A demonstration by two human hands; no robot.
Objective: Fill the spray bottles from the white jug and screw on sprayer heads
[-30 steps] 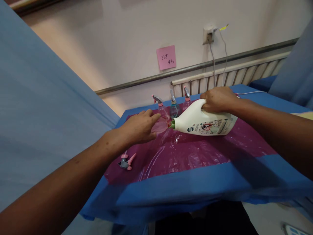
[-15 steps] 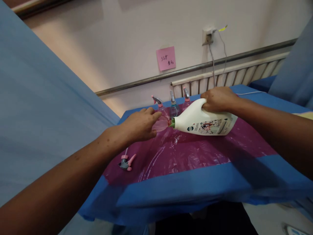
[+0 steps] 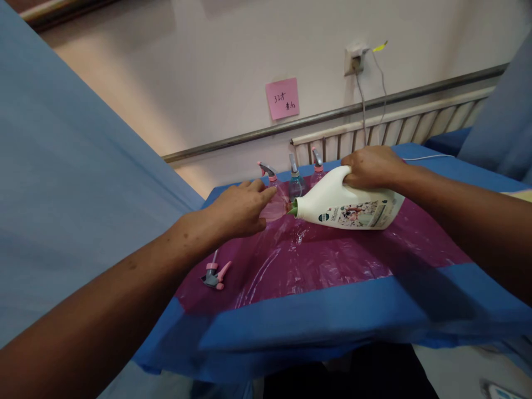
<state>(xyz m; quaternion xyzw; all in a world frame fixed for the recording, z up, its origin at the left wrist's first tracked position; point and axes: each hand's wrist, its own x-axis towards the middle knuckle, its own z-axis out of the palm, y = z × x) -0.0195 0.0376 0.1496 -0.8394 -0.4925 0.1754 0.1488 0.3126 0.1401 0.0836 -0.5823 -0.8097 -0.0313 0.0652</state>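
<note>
My right hand is closed round the handle of a large cream jug, tipped on its side with its green-rimmed mouth to the left. That mouth meets the neck of a clear pink bottle, which leans toward it. Around the pink bottle's left side my left hand has its fingers curved. Whether liquid is flowing is too small to tell. A loose grey and pink spray head lies on the purple plastic sheet.
Three spray bottles stand behind: one with a pink-collared head, a blue one and another pink one. Blue cloth covers the table. Behind are a radiator and wall; a blue curtain hangs left.
</note>
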